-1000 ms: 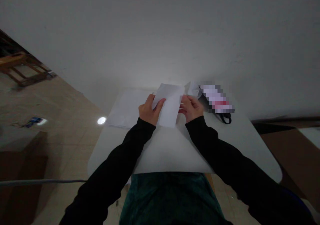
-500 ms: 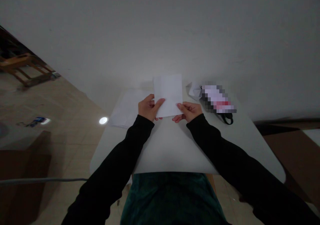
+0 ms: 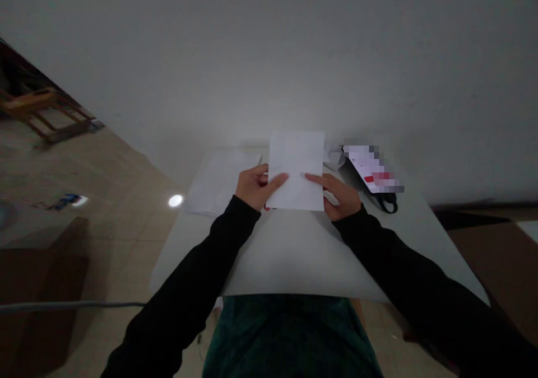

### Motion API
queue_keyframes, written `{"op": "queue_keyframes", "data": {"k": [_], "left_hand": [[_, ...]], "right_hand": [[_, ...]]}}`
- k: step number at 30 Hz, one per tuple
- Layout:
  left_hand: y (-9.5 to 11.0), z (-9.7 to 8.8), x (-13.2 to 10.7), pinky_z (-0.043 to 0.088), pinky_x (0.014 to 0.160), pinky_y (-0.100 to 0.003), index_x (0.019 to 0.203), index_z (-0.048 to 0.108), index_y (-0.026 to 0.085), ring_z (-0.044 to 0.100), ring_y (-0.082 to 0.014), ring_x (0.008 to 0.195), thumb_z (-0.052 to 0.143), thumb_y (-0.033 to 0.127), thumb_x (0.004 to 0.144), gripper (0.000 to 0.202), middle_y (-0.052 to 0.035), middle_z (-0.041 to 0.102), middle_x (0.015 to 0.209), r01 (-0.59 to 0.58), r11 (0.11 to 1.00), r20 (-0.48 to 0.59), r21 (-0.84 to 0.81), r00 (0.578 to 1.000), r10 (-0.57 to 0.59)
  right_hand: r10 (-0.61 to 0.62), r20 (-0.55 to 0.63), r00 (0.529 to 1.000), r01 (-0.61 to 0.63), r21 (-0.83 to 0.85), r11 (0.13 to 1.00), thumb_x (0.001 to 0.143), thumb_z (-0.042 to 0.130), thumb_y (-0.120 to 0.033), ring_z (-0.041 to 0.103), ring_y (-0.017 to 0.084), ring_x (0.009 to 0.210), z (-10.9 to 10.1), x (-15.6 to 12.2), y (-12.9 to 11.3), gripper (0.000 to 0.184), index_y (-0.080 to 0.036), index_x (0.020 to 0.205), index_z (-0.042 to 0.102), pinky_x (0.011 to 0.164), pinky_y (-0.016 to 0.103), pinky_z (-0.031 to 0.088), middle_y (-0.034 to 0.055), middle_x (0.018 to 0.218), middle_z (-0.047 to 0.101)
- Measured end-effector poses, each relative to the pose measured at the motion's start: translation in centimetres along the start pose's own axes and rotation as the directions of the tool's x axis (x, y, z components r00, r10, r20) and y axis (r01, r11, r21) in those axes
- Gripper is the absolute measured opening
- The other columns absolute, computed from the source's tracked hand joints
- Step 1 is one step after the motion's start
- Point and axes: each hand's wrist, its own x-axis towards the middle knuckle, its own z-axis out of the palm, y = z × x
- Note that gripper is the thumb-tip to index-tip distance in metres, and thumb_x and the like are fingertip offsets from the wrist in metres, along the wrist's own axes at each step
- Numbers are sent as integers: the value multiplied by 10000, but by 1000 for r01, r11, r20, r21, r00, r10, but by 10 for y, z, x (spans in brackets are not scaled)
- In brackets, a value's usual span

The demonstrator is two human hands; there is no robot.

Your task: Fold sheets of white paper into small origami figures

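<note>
From here I see a smooth, matt white paper sheet point(image 3: 296, 171) above a matt white tabletop point(image 3: 290, 255), with matt black cloth sleeves point(image 3: 202, 255) near and a bare wooden frame point(image 3: 29, 101) far left.

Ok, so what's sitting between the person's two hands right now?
A white sheet of paper lies between the left hand and the right hand, touching both, as the head view shows.

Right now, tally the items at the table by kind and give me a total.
White sheet in hand: 1
Stack of white paper: 1
Crumpled white paper: 1
Blurred item with black strap: 1
Total: 4
</note>
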Motion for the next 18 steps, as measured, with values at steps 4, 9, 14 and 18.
{"op": "queue_keyframes", "data": {"k": [4, 9, 14, 18], "left_hand": [[-3, 3, -4, 330, 221, -175, 1033, 635, 151, 490, -98, 290, 677, 408, 734, 397, -1, 638, 544, 16, 999, 160, 41, 987, -22], [-12, 1, -1, 448, 346, -206, 1050, 598, 153, 606, -135, 465, 653, 421, 747, 408, -45, 690, 696, -33, 994, 179, 108, 984, 13], [-3, -15, -4, 554, 700, -338, 1219, 473, 196, 608, -215, 981, 701, 320, 693, 587, -96, 614, 1146, -441, 697, 49, 566, 862, 505], [5, -24, -16, 454, 942, -417, 1028, 597, 191, 538, -204, 1115, 594, 172, 780, 249, -96, 598, 1186, -697, 433, 350, 571, 684, 640]], "right_hand": [[64, -8, 998, -63, 49, 997, 831, 482, -144, 655, 168, 931, -5, -5, 4, 389, -254, 1187, 592, 738, 308, 545, 52, 1059, 684], [218, -73, 973, -196, 230, 953, 789, 573, -158, 676, 151, 790, 0, -5, 4, 305, -291, 1041, 682, 667, 294, 540, 15, 925, 721], [303, 81, 950, -311, 364, 878, 778, 617, -215, 683, 150, 750, -3, -13, -1, 227, -274, 976, 710, 649, 276, 545, 21, 843, 730], [309, 309, 899, -422, 432, 797, 777, 635, -279, 691, 161, 809, -3, -21, 0, 209, -273, 972, 710, 700, 278, 558, 37, 910, 731]]}}
